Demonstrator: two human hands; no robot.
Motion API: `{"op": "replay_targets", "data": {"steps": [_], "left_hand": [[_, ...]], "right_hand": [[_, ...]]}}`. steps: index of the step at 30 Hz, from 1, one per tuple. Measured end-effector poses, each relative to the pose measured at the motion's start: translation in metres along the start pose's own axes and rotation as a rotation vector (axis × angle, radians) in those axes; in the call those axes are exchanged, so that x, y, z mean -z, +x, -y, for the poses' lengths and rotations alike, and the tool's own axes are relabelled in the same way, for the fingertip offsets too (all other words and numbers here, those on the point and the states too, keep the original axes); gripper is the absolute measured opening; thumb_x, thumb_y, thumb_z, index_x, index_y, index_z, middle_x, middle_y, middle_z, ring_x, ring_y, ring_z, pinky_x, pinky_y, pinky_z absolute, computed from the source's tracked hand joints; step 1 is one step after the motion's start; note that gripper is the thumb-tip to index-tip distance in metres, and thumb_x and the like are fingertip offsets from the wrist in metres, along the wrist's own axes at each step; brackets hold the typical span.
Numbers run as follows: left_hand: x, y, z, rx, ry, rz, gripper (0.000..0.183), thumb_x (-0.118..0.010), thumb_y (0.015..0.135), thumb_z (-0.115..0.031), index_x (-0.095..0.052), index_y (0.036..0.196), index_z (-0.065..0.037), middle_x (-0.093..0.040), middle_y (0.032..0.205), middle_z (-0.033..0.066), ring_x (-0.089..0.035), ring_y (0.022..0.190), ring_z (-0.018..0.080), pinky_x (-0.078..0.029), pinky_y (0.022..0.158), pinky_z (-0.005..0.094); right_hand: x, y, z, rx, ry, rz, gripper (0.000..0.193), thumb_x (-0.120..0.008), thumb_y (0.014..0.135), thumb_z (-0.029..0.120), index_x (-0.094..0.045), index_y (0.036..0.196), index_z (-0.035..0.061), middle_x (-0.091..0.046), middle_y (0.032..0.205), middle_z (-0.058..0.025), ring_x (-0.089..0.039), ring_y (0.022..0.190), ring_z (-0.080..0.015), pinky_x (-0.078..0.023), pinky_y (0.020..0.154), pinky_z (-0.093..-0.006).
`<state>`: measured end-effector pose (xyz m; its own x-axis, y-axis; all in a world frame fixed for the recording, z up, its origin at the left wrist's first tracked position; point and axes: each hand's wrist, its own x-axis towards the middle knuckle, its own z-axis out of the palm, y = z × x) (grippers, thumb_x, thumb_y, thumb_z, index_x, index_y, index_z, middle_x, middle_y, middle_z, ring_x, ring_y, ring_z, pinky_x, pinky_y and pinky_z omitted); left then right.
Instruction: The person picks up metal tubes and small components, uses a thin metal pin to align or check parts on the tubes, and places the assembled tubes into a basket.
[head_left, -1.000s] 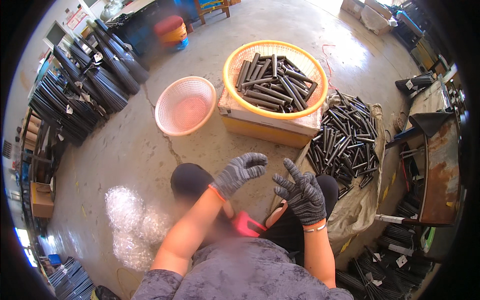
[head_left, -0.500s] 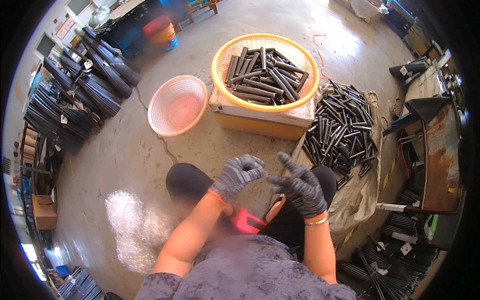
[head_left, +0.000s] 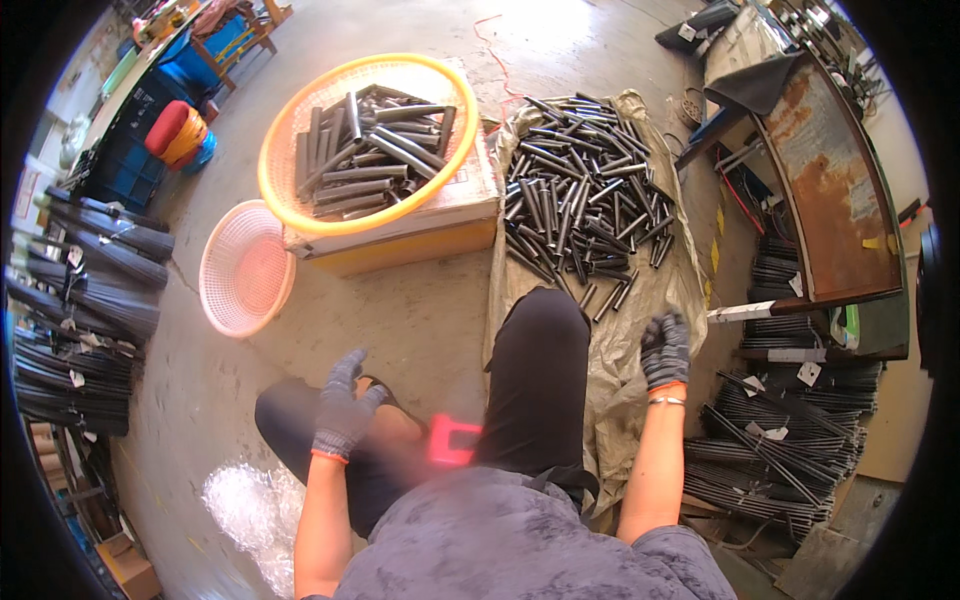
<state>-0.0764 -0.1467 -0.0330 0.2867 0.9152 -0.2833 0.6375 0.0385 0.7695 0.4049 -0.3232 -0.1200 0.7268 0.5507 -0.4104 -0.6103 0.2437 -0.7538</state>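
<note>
My left hand, in a dark grey knit glove with an orange cuff, is over my left knee. Its thumb and fingers are apart, and it holds nothing. Out to the right, my right hand, gloved the same way, hovers over the tan sheet. Its fingers are curled in, and no object shows in them. Beyond it, a heap of short black tubes lies on the sheet. More black tubes fill an orange-rimmed basket, set on a cardboard box.
A pink basket stands on the floor left of the box. Clear plastic wrap lies near my left leg. Bundles of long black rods line the left, with others at right beside a rusty metal table. Something pink is between my legs.
My hands have moved apart from in front of me, the left toward my left knee, the right out over the sheet. The right fingers have curled. My view has turned right.
</note>
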Motion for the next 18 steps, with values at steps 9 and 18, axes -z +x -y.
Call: {"op": "replay_targets", "data": {"steps": [9,18], "left_hand": [[0.068,0.004,0.021,-0.184,0.144,-0.466,0.037,-0.059,0.084,0.002,-0.056,0.121,0.002,-0.06,0.117,0.0132,-0.059,0.105,0.0234,-0.044,0.095,0.0339],[0.106,0.014,0.063,-0.169,0.496,-0.765,0.033,-0.062,0.085,0.0,-0.059,0.118,0.001,-0.062,0.115,0.0123,-0.059,0.101,0.0246,-0.046,0.092,0.035]], "right_hand": [[0.074,0.005,-0.136,-0.394,-0.071,-0.363,0.016,-0.057,0.083,-0.003,-0.055,0.093,0.0093,-0.057,0.074,-0.0098,-0.057,0.061,-0.0228,-0.048,0.049,-0.0298],[0.085,0.074,-0.175,-0.138,-1.092,-0.242,0.03,-0.077,0.073,0.017,-0.064,0.096,0.003,-0.067,0.08,-0.0109,-0.063,0.067,-0.0245,-0.051,0.061,-0.034]]}}
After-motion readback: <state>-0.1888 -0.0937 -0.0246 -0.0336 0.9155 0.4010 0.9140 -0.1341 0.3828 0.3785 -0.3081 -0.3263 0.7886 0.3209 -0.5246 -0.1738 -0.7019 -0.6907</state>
